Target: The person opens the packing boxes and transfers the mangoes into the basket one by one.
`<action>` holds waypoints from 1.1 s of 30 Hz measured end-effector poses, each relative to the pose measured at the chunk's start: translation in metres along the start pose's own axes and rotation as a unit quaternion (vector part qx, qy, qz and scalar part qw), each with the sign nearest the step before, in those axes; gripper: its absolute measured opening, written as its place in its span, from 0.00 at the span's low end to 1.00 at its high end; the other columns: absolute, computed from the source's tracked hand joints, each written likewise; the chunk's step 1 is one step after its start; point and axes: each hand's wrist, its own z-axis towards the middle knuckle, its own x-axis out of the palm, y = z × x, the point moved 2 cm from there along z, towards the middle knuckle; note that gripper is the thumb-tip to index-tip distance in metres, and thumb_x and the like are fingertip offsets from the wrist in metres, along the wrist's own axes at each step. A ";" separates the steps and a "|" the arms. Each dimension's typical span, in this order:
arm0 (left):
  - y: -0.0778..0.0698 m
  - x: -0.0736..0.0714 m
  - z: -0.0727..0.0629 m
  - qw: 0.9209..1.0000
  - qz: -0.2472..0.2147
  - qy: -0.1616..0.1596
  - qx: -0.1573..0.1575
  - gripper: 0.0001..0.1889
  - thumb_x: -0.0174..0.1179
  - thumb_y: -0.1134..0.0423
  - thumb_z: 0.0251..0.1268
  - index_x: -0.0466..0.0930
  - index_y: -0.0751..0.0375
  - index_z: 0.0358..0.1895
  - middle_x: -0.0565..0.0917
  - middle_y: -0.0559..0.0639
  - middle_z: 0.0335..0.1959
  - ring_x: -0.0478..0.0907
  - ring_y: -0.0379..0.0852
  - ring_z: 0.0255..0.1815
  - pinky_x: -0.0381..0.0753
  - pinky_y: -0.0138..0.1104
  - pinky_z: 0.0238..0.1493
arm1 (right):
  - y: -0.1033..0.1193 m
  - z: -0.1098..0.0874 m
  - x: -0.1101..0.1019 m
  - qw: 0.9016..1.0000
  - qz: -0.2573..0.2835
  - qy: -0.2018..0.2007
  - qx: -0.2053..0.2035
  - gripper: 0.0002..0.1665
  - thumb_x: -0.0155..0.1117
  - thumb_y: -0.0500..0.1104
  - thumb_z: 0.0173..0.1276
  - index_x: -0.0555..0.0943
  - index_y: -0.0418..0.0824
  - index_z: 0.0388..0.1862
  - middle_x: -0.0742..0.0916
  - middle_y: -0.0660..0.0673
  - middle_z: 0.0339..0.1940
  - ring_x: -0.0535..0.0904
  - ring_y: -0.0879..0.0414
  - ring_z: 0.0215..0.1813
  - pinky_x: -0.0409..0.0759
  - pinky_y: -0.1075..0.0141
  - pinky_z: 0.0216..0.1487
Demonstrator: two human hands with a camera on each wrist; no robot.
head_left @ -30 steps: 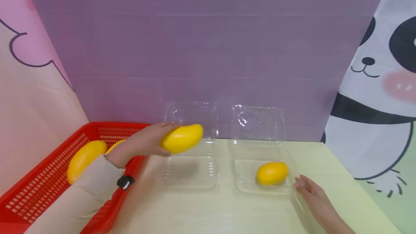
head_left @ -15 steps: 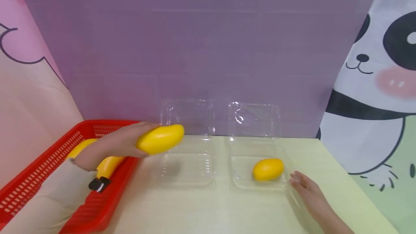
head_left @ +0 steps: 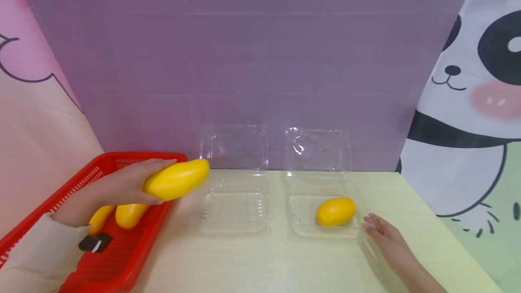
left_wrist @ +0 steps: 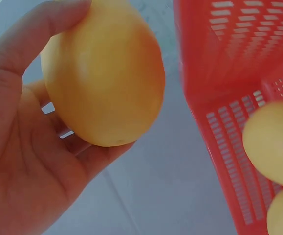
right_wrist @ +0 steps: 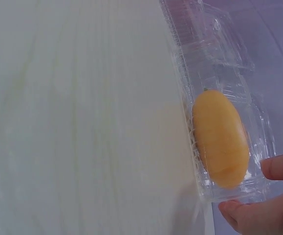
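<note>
My left hand (head_left: 134, 180) grips a yellow mango (head_left: 177, 179), held above the right rim of the red basket. In the left wrist view, thumb and fingers curl round that mango (left_wrist: 104, 73), apart from the basket wall. A second mango (head_left: 336, 211) lies in the base of the right clear plastic clamshell box (head_left: 301, 229). Beside this box's right edge is my right hand (head_left: 388, 241), its fingers loosely extended. The right wrist view has the thumb and a finger close by the box corner; whether they touch it is hard to tell.
The red basket (head_left: 134, 257) at the left has more mangoes (head_left: 129, 216) inside, partly behind my left arm. Left of the occupied box stands another clamshell box (head_left: 234, 229), lid up against the purple backdrop (head_left: 260, 58). Both boxes stand on the pale wooden table (head_left: 244, 266).
My left hand has moved left with the mango, from over the left box to over the basket's rim. The right hand and the boxes hold still; the head view shifts slightly.
</note>
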 end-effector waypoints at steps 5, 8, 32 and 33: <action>0.013 -0.003 -0.014 1.000 -0.001 -0.003 0.007 0.44 0.73 0.51 0.44 0.63 0.48 0.68 0.71 0.48 0.61 0.67 0.52 0.56 0.76 0.55 0.50 | 0.000 -0.002 0.000 1.000 -0.007 -0.005 -0.013 0.37 0.41 0.48 0.77 0.47 0.23 0.71 0.60 0.29 0.71 0.56 0.37 0.71 0.59 0.51 0.67; 0.020 0.000 -0.019 1.000 0.004 -0.009 0.006 0.44 0.73 0.50 0.44 0.62 0.51 0.69 0.71 0.51 0.61 0.67 0.54 0.57 0.76 0.56 0.50 | 0.000 -0.003 -0.001 1.000 -0.016 -0.007 -0.016 0.37 0.41 0.49 0.77 0.47 0.23 0.71 0.61 0.29 0.70 0.57 0.37 0.71 0.60 0.52 0.67; 0.072 0.001 -0.047 0.989 -0.084 0.060 -0.101 0.49 0.72 0.51 0.44 0.55 0.57 0.71 0.71 0.57 0.57 0.68 0.55 0.51 0.79 0.49 0.42 | -0.002 -0.009 -0.009 1.000 -0.004 0.010 -0.001 0.39 0.40 0.50 0.78 0.43 0.24 0.72 0.58 0.29 0.72 0.53 0.36 0.72 0.56 0.48 0.68; 0.074 0.002 -0.048 0.989 -0.082 0.066 -0.108 0.50 0.72 0.50 0.43 0.55 0.58 0.71 0.71 0.58 0.57 0.68 0.55 0.51 0.79 0.50 0.42 | -0.003 -0.009 -0.009 1.000 -0.003 0.010 -0.001 0.38 0.40 0.49 0.78 0.43 0.24 0.72 0.58 0.29 0.72 0.53 0.36 0.72 0.56 0.49 0.68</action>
